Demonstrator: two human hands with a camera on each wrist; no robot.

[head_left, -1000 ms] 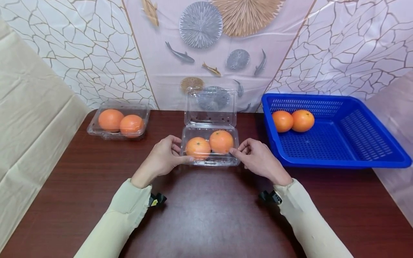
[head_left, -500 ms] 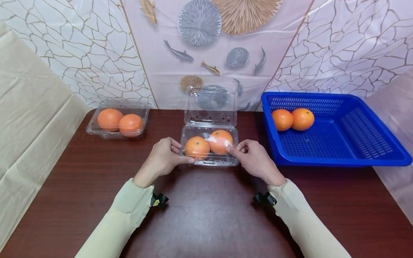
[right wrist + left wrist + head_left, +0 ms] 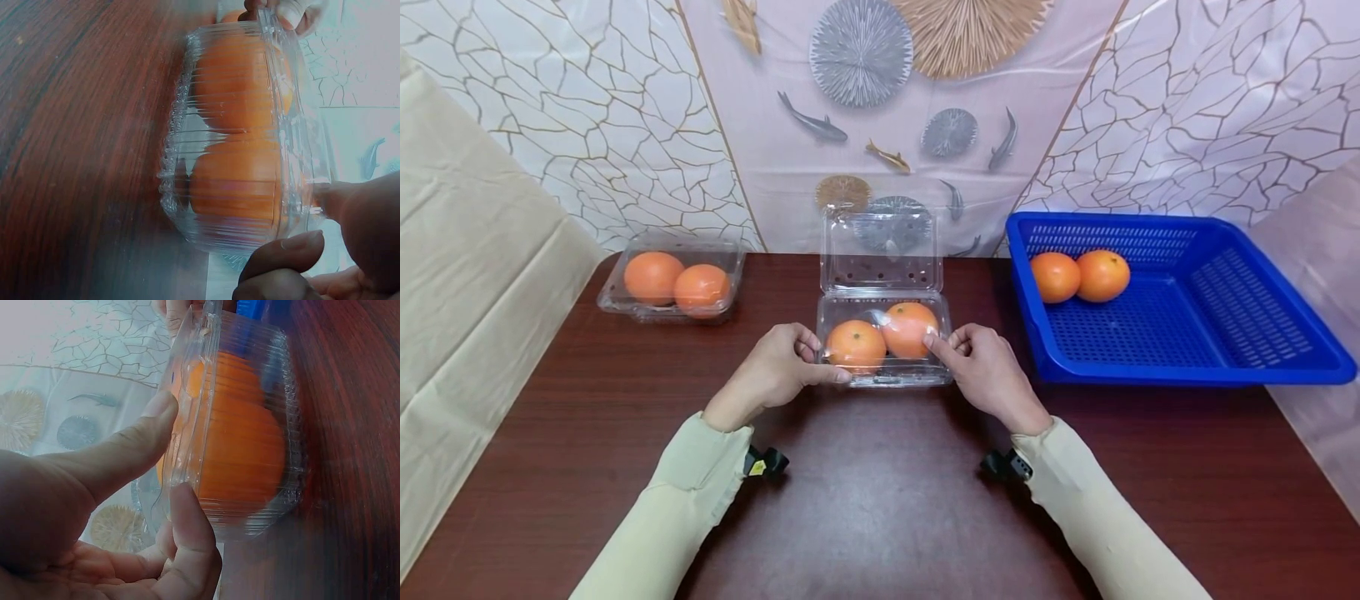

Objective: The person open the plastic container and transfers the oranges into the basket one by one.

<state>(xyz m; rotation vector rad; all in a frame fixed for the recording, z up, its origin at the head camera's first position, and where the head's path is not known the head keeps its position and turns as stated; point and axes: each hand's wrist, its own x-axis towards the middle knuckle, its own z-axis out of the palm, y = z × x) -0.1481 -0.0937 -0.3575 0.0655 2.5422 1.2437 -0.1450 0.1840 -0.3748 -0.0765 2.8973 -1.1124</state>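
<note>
A clear plastic clamshell container [image 3: 880, 381] stands on the table with two oranges [image 3: 856, 347] inside. Its lid [image 3: 881, 258] is raised at the back, and glare lies over the oranges. My left hand [image 3: 778, 364] pinches the container's rim at the left front corner, thumb along the front edge. At the right end my right hand [image 3: 988, 367] pinches the rim, its thumb over the right orange [image 3: 910, 329]. In the left wrist view the left thumb [image 3: 140, 434] lies on the rim, with curled fingers below. The right wrist view shows the ribbed container wall [image 3: 181, 156] and both oranges behind it.
A clear clamshell container [image 3: 617, 293] holding two oranges is at the back left. On the right stands a blue plastic basket [image 3: 1150, 372] with two oranges [image 3: 1078, 277] in its left part. A patterned sheet [image 3: 760, 200] hangs behind the brown table [image 3: 872, 517].
My right hand has moved slightly left, its thumb further over the right orange. The raised lid has shifted a little left. Glare on the oranges has changed. My left hand keeps its grip.
</note>
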